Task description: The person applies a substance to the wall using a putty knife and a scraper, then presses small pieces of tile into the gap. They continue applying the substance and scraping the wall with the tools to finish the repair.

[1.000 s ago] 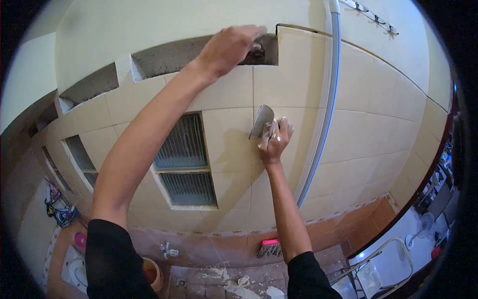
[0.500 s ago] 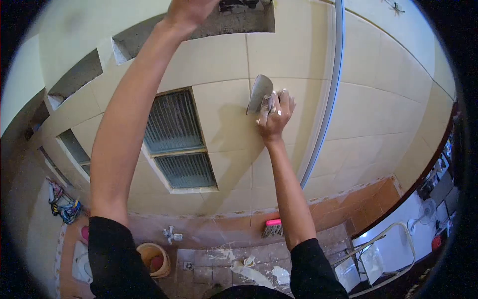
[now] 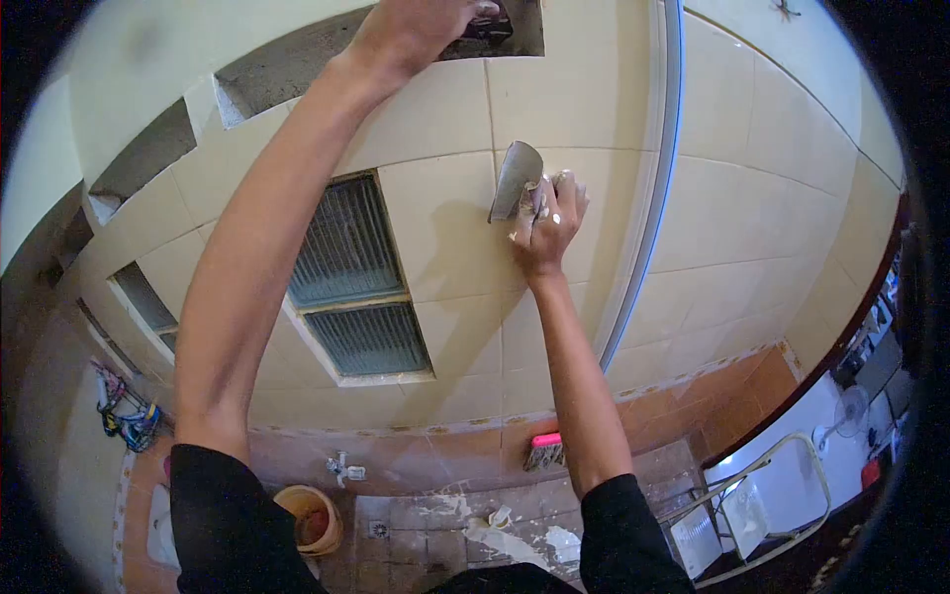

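Observation:
My right hand (image 3: 554,223), spotted with white paste, is closed around a putty knife (image 3: 517,180). The knife's wide metal blade points up and left, close to a vertical joint of the cream tiled wall (image 3: 445,228). Its handle is hidden in my fingers. At the top edge of the view, my left hand (image 3: 416,30) reaches up in front of a rough recess (image 3: 524,35) in the wall. One fingertip shows near a dark patch inside that recess; the other fingers are cut off or hidden.
Left of the knife is a ribbed glass window (image 3: 346,243). A metal-edged vertical strip (image 3: 648,228) runs to its right. Below are a tap (image 3: 343,469), a bucket (image 3: 315,523), a pink brush (image 3: 544,450) and a paste-splashed floor (image 3: 426,544). A folding chair (image 3: 747,510) stands lower right.
My left hand has come slightly lower and to the right in view, showing a fingertip at the recess. My right hand and the putty knife have hardly moved.

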Action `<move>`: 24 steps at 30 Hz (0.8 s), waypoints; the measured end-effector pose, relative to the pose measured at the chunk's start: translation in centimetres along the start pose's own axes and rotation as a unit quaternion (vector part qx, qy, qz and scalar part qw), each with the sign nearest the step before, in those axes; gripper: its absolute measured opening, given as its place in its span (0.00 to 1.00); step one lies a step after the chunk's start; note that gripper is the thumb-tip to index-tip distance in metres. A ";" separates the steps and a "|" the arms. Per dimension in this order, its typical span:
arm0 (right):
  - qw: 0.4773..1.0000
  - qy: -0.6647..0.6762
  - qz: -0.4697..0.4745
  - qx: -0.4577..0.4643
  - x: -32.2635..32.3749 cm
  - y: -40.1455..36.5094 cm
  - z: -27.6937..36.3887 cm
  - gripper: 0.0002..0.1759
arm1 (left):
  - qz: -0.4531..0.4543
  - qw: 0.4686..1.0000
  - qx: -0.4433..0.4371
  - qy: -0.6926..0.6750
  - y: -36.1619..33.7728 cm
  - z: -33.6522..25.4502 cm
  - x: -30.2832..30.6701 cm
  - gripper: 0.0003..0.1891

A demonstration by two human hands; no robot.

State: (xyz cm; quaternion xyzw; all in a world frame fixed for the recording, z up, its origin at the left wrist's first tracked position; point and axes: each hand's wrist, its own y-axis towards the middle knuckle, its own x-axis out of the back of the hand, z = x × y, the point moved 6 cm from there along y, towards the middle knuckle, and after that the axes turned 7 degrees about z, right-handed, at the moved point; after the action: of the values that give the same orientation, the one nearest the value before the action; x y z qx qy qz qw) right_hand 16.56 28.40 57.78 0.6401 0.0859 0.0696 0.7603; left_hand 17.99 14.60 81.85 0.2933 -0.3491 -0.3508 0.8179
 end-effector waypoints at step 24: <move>1.000 0.008 -0.006 0.008 0.2 0.3 0.1 0.13 | -0.046 0.999 0.023 0.001 0.1 0.6 0.8 0.10</move>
State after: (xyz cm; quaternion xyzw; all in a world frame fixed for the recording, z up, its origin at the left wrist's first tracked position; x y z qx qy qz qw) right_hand 16.81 28.42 58.07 0.6452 0.0963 0.0695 0.7547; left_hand 18.00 13.88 82.52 0.3284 -0.3425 -0.3796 0.7942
